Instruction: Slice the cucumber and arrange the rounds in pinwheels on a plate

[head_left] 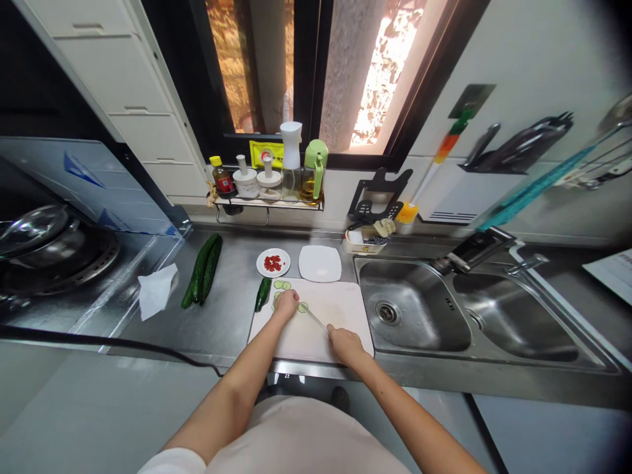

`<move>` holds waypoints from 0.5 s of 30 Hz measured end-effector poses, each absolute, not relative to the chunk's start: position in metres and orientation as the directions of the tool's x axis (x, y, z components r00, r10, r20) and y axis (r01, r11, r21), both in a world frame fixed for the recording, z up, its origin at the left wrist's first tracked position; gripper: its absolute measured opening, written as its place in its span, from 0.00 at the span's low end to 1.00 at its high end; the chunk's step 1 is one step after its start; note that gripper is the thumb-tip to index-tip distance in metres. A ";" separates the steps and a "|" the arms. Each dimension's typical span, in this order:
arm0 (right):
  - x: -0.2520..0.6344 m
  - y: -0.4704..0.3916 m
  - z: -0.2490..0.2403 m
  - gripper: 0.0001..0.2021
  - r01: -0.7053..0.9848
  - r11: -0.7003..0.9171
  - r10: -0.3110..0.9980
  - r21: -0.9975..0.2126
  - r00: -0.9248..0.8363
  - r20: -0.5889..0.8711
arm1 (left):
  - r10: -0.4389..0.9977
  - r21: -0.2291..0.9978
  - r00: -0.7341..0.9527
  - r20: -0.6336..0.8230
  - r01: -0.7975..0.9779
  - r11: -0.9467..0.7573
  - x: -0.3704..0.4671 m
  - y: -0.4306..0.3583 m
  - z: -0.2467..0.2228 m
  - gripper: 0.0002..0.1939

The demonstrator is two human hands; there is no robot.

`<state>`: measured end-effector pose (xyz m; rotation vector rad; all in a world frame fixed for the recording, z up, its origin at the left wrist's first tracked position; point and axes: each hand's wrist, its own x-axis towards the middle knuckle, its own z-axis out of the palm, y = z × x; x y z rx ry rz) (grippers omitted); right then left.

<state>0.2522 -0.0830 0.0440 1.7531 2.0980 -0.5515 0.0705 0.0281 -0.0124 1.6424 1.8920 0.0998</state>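
Note:
My right hand [347, 343] is wrapped round the handle of a knife [316, 320], its blade slanting up and left over a white cutting board [340, 303]. Near the blade's tip lies a pale green cucumber slice [303, 307]. My left hand [285, 305] rests on the left part of the board, fingers curled together; whatever they hold is hidden under them. More cucumber slices [282, 285] lie just beyond that hand, and a bit of green shows at its left side. A dark green cut piece of cucumber [263, 293] sits at the board's upper left edge.
Behind the board stand a small plate [280, 271] of chopped red pieces and a white square plate [320, 263]. Whole cucumbers [202, 268] and a crumpled paper towel [157, 289] lie leftward. A double sink [415, 309] borders the right; a bottle rack [269, 204] hangs above.

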 end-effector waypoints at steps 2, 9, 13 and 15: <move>0.255 -0.088 0.044 0.16 0.986 0.149 0.849 -0.078 -0.168 -0.501 | 0.917 0.442 -0.026 -0.399 0.870 0.217 0.070 0.028 -0.012 0.07; 0.265 -0.110 0.042 0.15 0.990 0.090 0.859 -0.107 -0.131 -0.494 | 0.920 0.431 -0.024 -0.392 0.878 0.206 0.071 0.026 -0.010 0.08; 0.268 -0.116 0.041 0.15 0.991 0.060 0.854 -0.120 -0.113 -0.508 | 0.923 0.425 -0.024 -0.385 0.883 0.200 0.072 0.024 -0.008 0.08; 0.270 -0.118 0.041 0.15 0.990 0.045 0.853 -0.130 -0.106 -0.512 | 0.925 0.423 -0.024 -0.380 0.885 0.197 0.073 0.022 -0.008 0.08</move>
